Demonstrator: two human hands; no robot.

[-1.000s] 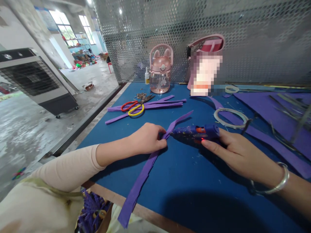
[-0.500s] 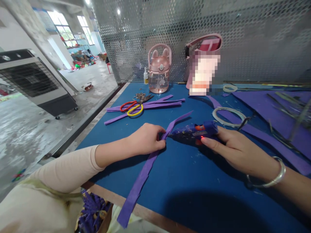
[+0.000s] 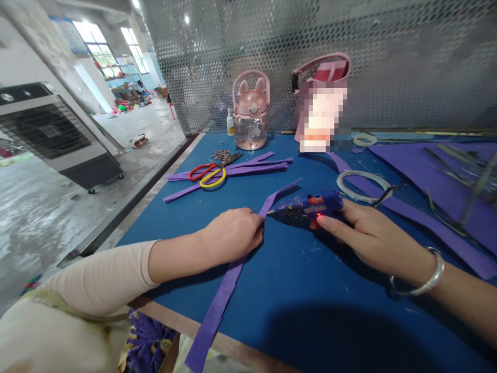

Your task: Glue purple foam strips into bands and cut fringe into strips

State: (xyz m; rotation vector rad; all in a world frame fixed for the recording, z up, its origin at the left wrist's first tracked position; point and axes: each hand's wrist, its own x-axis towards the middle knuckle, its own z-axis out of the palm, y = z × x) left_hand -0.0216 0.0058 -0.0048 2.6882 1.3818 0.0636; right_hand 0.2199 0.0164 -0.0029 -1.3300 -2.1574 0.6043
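A long purple strip (image 3: 222,298) runs across the blue table (image 3: 295,280) and hangs over its front edge. My left hand (image 3: 236,234) is closed on this strip near its far part, fingers curled over it. In my right hand (image 3: 368,235) is a dark blue glue gun (image 3: 306,208) with an orange part on top and a lit red light. Its nozzle points left and meets or nearly meets the strip just beyond my left fingers; contact cannot be made out exactly.
Scissors (image 3: 213,173) with red and yellow handles lie on purple strips beside small metal pieces (image 3: 221,154). Behind them stand a pink bottle (image 3: 251,116) and a small glue bottle (image 3: 230,124). At right are a tape roll (image 3: 363,185) and a purple sheet (image 3: 438,176).
My left hand has rolled over the strip, its thumb now tucked out of sight. The glue gun stays at about the same spot by the strip. The whole view has shifted slightly.
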